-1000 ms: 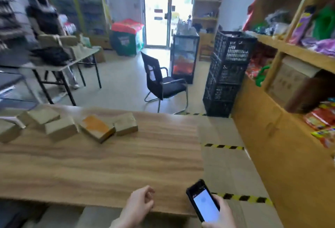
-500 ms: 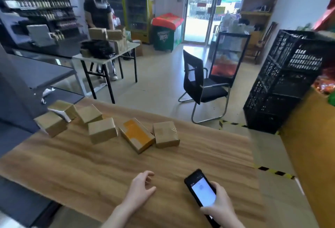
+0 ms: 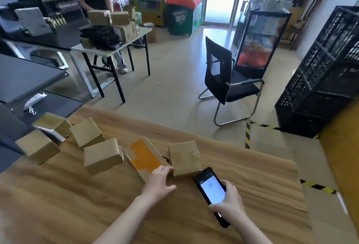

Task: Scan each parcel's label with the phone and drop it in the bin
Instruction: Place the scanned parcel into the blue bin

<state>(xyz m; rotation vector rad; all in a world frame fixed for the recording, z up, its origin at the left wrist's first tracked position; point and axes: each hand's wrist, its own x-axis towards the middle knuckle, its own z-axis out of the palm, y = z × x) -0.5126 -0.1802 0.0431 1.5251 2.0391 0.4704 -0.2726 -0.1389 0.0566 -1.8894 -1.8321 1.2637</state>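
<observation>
Head view: orange parcel at the left fingertips, phone just to its right

The orange parcel (image 3: 144, 156) is the flat one. Its long axis runs away from the person and slants to the far left, so its near short end points at the left hand (image 3: 160, 182). That hand has its fingers laid bent on this near end, with the thumb spread free over the counter (image 3: 77, 205); nothing is clasped yet. The right hand (image 3: 230, 204) is wrapped round the lower part of the phone (image 3: 210, 190), whose lit screen faces up. The phone is just right of the left hand and just short of the plain box (image 3: 184, 157). That box lies close against the orange parcel's right side (the gap is too narrow to judge). I judge the left hand to be the nearer one for the pick-up, while the phone needs only a short swing left and a tilt. No label shows on the orange top, so the parcel may need turning first.

There are six parcels: the orange parcel, the plain box and four more boxes (image 3: 103, 155) strung out toward the counter's far left. There is one phone and there are two hands. I can name no bin for certain. Stacked black crates (image 3: 320, 73) stand on the floor, well apart to the right.
</observation>
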